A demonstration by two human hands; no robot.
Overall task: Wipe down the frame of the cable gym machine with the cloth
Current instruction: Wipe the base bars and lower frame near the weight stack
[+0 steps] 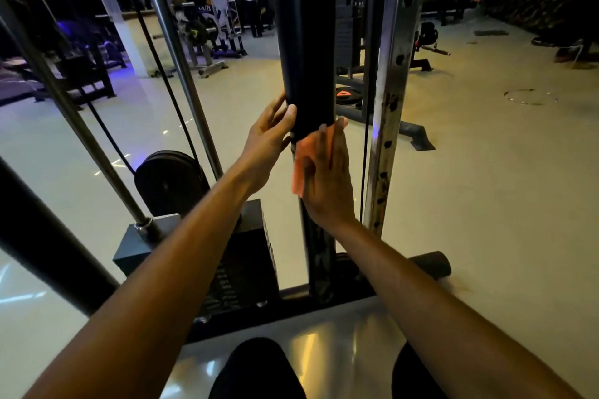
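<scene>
Two hands are set on the black post (306,42) of the frame, low on its padded part. The cloth (299,168), orange, is pressed flat against the post's front by the right hand (327,178), whose fingers (337,136) are held straight and close together, pointing up the post. The post's left side is clasped by the left hand (267,136), its fingers (278,108) curled partway round and the thumb laid on the front.

For a good wipe, the cloth would best be kept fully under the palm, pressure held even, and long strokes run along the post, then round its sides and back.

Just right of the post stands a worn steel upright (387,126) with holes, with a thin cable (365,152) between; the gap there looks tight for a hand. To the left are chrome guide rods (181,74), a black cable (168,91) and a pulley (168,178), with the weight stack (246,269) below. Access to the post's foot is judged likely to be crowded by these.
</scene>
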